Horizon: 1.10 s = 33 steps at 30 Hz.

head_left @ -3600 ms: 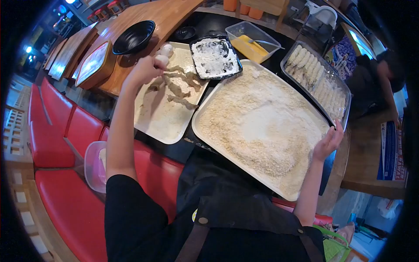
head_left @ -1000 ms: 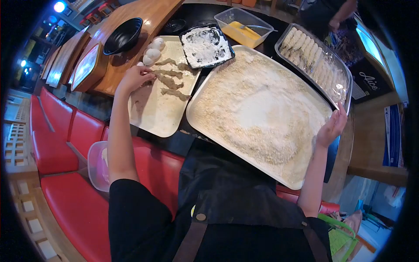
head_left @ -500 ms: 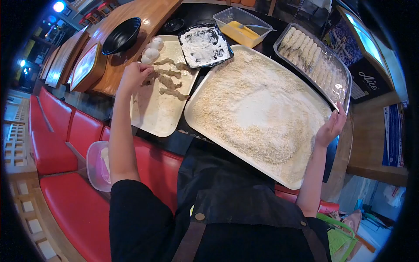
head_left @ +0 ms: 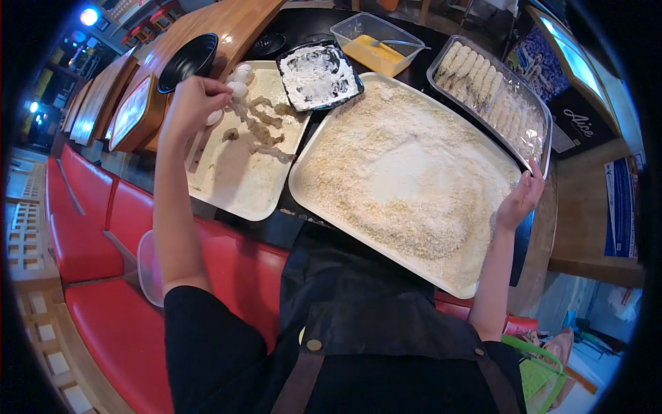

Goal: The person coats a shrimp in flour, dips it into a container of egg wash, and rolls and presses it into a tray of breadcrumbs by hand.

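Note:
My left hand [head_left: 196, 100] is closed in a pinch above the cream tray [head_left: 238, 200] at the left, with a grey-brown raw shrimp [head_left: 239, 108] at its fingertips. Several more raw shrimp [head_left: 262, 131] lie on that tray, beside white eggs [head_left: 238, 90] along its far left edge. My right hand [head_left: 522, 199] is at the right corner of the large tray [head_left: 386, 243] heaped with pale breadcrumbs [head_left: 434, 214] and white flour [head_left: 400, 172]. Its fingers curl at the rim, close to the corner of a clear plastic tray [head_left: 545, 169] of coated shrimp [head_left: 476, 76].
A black square dish [head_left: 321, 74] of white flour overlaps both trays. Behind it stands a clear tub [head_left: 379, 45] of yellow liquid with a utensil. A black bowl [head_left: 187, 62] sits on the wooden table [head_left: 241, 24]. A red bench [head_left: 114, 331] lies at the left.
My left hand has moved up and left, lifting its shrimp slightly toward the eggs. The left tray appears shifted a little to the left. My right hand stays at the tray corner.

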{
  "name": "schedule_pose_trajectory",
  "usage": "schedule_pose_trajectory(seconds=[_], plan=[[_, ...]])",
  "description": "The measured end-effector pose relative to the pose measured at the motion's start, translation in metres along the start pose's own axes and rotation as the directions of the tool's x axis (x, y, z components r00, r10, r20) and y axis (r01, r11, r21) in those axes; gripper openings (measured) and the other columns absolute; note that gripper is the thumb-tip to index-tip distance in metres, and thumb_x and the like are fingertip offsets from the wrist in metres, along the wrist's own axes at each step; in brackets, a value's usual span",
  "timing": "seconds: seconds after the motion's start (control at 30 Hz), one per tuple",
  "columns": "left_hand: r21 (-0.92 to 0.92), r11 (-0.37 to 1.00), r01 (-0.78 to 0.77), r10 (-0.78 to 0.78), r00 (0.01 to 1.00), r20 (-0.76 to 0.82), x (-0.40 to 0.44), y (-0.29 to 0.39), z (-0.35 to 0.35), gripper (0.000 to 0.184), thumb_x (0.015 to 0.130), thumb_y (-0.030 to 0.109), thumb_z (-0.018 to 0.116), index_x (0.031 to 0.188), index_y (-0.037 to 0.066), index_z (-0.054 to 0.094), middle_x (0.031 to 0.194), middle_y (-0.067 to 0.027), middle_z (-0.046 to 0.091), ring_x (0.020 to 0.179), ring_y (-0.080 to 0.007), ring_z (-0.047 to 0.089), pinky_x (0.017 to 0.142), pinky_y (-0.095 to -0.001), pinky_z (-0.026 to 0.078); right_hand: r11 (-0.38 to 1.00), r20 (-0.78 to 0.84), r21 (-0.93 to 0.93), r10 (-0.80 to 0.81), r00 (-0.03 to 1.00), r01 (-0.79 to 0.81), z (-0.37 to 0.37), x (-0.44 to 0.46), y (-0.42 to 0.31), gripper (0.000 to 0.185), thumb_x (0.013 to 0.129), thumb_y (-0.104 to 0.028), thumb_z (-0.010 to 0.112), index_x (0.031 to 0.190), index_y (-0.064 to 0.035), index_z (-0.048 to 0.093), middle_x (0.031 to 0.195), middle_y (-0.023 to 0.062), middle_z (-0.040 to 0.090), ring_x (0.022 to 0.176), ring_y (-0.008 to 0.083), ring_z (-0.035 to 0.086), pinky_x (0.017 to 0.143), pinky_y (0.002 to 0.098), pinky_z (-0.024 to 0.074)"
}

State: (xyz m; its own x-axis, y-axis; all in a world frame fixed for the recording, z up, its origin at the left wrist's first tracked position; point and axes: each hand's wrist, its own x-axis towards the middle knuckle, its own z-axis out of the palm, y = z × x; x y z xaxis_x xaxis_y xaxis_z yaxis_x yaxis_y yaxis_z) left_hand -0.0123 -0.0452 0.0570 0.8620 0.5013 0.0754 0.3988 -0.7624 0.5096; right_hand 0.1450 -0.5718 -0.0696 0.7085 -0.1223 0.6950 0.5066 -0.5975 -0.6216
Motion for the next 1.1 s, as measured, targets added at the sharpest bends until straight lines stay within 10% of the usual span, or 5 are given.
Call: schedule_pose_trajectory(seconds=[0.33,0.43,0.47,0.7,1.1], plan=[[0.261,0.849,-0.459,0.491,0.868,-0.071,0.075,0.077,-0.050,0.019,0.082,0.010,0.068,0.098,0.003,0.073,0.083,-0.0094,0.073,0.073,-0.0166,0.069,0.072,-0.0306,0.053,0.999,-0.024,-0.041,0.000,1.000,-0.001,-0.001,0.000,0.001,0.029,0.098,-0.014,0.047,0.120,-0.0001,0.061,0.119,0.0140,0.060,0.108,0.0253,0.054,0.095,0.0344,0.0400],[0.304,0.906,-0.295,0.366,0.906,-0.211,0.065,0.107,-0.042,0.018,0.074,0.016,0.075,0.087,0.003,0.076,0.081,-0.0121,0.074,0.070,-0.0235,0.069,0.066,-0.0355,0.053,0.997,-0.033,-0.064,-0.034,0.999,0.032,-0.002,0.000,0.004,0.029,0.098,-0.015,0.047,0.120,-0.0003,0.061,0.118,0.0141,0.061,0.109,0.0258,0.054,0.096,0.0352,0.0399],[0.338,0.780,-0.526,0.593,0.795,-0.131,0.119,0.066,-0.022,0.019,0.078,0.012,0.069,0.096,0.006,0.075,0.082,-0.0126,0.072,0.074,-0.0246,0.070,0.074,-0.0345,0.054,0.996,-0.037,-0.071,-0.050,0.998,0.047,-0.001,0.000,0.004,0.029,0.098,-0.015,0.047,0.120,-0.0003,0.061,0.118,0.0140,0.061,0.109,0.0260,0.054,0.096,0.0355,0.0399],[0.304,0.860,-0.409,0.347,0.907,0.238,0.060,0.045,0.077,0.016,0.077,0.005,0.068,0.091,0.009,0.076,0.085,-0.0129,0.072,0.074,-0.0235,0.069,0.073,-0.0351,0.053,0.999,-0.034,-0.031,-0.027,0.999,0.026,0.002,-0.002,0.010,0.028,0.098,-0.014,0.048,0.119,-0.0007,0.061,0.118,0.0145,0.061,0.111,0.0275,0.054,0.097,0.0370,0.0401],[-0.111,0.945,-0.307,0.324,0.922,0.213,0.036,0.052,0.098,0.017,0.081,0.009,0.068,0.096,0.004,0.074,0.079,-0.0131,0.072,0.069,-0.0162,0.067,0.067,-0.0293,0.052,0.999,-0.018,-0.032,0.016,1.000,-0.017,0.000,-0.001,0.007,0.028,0.097,-0.012,0.049,0.119,0.0002,0.061,0.117,0.0148,0.061,0.110,0.0274,0.054,0.097,0.0365,0.0396]])
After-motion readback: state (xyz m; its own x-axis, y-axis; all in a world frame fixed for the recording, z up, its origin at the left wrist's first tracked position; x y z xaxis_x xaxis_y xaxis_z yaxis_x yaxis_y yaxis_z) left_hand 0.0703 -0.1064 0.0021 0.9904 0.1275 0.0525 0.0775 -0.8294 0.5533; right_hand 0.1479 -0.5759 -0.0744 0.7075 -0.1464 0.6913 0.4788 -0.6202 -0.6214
